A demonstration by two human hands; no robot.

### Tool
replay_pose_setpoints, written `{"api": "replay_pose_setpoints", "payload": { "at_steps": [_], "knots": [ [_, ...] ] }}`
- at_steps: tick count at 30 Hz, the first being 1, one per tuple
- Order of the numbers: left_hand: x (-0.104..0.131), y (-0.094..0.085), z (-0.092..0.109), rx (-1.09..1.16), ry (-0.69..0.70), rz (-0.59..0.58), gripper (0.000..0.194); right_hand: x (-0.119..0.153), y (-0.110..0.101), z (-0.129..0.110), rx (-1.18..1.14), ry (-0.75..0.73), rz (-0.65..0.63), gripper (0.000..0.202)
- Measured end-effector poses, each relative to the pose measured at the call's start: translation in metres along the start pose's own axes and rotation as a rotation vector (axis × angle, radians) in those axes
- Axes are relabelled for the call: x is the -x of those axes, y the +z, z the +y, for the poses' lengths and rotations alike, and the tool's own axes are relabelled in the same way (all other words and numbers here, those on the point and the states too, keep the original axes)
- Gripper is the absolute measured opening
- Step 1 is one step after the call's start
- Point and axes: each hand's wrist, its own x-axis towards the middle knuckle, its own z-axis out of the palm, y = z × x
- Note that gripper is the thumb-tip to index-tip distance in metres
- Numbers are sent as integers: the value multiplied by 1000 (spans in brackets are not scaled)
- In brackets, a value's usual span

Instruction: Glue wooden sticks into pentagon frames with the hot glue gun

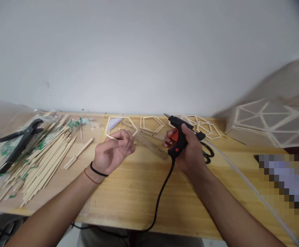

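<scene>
One stick frame (119,117) is pinched in the nearly closed left hand (115,146), its far edge reaching beyond the fingers. A glue gun (182,138) (nose pointed up and leftward) is gripped in the curled right hand (192,149), apart from the frame. Between both hands, a clear ruler (153,146) is laid on the table (128,199).
</scene>
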Motion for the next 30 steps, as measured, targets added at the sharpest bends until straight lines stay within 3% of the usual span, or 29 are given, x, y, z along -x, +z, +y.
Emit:
{"api": "replay_pose_setpoints", "payload": {
  "at_steps": [10, 19, 23, 26, 30],
  "knots": [
    [-1, 1, 2, -47, 41, 44, 9, 4, 6, 2, 51, 13, -76, 46],
    [1, -3, -4, -13, -18, -57, 7, 15, 16, 5, 79, 86, -175, 47],
    [1, 0, -4, -24, -31, -48, 14, 17, 17, 4, 87, 90, -189, 45],
    [-1, -2, -8, -157, -8, 10, 18, 19, 17, 4, 84, 84, -190, 45],
    [-3, -9, -15, -533, 14, 62, 22, 20, 16, 5, 86, 106, -209, 45]
  ]
}}
